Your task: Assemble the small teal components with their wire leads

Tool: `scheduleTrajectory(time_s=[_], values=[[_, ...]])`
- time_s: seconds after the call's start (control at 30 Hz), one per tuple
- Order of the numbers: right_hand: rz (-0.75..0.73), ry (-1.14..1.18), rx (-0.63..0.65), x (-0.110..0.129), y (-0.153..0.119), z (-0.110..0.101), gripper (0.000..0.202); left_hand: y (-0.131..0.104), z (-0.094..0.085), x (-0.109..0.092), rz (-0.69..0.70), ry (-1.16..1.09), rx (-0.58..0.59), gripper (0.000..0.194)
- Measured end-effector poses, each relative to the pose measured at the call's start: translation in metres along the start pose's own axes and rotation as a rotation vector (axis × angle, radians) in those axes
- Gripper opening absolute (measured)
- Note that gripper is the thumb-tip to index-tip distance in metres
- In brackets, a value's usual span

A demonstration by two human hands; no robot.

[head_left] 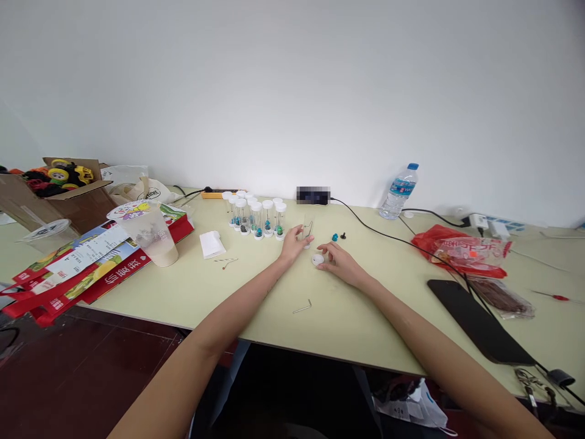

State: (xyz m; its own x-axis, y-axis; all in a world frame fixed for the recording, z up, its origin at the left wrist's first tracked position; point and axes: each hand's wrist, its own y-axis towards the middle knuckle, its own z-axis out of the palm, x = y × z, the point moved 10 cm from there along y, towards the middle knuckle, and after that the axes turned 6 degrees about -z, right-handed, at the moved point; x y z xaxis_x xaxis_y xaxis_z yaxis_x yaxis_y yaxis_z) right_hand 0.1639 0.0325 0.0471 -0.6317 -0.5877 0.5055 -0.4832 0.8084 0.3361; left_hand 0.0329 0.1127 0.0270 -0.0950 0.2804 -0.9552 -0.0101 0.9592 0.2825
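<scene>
Clear tube in left hand, white cap-like piece in right

I see the left hand (292,245) pinching the clear tube (309,227) between thumb and fingers, upright on the table (269,323); something thin shows inside, too small to name. The right hand (342,262) has thumb and fingers curled round the white cap-like piece (317,260), just beside the tube's base. My call: light grip, tube vertical, base steady; fingertips at the white piece's edge, so its faces stay clear. Squeezing or tilting could make the tube slip or shift its contents.

Past the right fingers: teal pieces (335,237), a small dark piece (343,236). Left of the tube: white-capped tubes (256,219), standing grouped, then a white packet (212,244). Nearer the front edge, an L-shaped metal piece (302,306). Farther right, a water bottle (401,189) by the wall.
</scene>
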Motion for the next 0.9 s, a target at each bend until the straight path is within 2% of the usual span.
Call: scheduleTrajectory(time_s=[0.07,0.13,0.17,0.27,0.37,0.43,0.57,0.77,0.9], values=[[-0.032,0.019,0.013,0.003,0.000,-0.003,0.026,-0.011,-0.014,-0.001,-0.017,0.058,-0.109,0.051],[-0.062,0.029,0.037,0.005,0.000,-0.004,0.020,-0.025,-0.029,-0.007,0.008,0.091,-0.199,0.039],[-0.072,0.028,0.043,0.005,0.001,-0.004,0.020,-0.033,-0.032,-0.013,0.047,0.103,-0.200,0.031],[-0.102,-0.011,0.030,0.006,0.002,-0.004,0.024,-0.048,-0.013,-0.029,0.162,0.169,0.011,0.017],[-0.124,-0.065,0.017,0.007,0.003,0.000,0.029,-0.054,0.013,-0.029,0.186,0.287,0.197,0.030],[-0.131,-0.093,0.017,0.008,0.003,0.002,0.030,-0.054,0.026,-0.024,0.177,0.376,0.267,0.040],[-0.156,-0.108,0.025,0.012,0.001,0.003,0.030,-0.051,0.034,-0.020,0.199,0.450,0.298,0.032],[-0.196,-0.099,0.051,0.023,-0.001,0.000,0.028,-0.054,0.035,-0.025,0.203,0.263,0.383,0.027],[-0.206,-0.091,0.063,0.026,-0.001,0.001,0.026,-0.056,0.035,-0.032,0.240,0.196,0.392,0.026]])
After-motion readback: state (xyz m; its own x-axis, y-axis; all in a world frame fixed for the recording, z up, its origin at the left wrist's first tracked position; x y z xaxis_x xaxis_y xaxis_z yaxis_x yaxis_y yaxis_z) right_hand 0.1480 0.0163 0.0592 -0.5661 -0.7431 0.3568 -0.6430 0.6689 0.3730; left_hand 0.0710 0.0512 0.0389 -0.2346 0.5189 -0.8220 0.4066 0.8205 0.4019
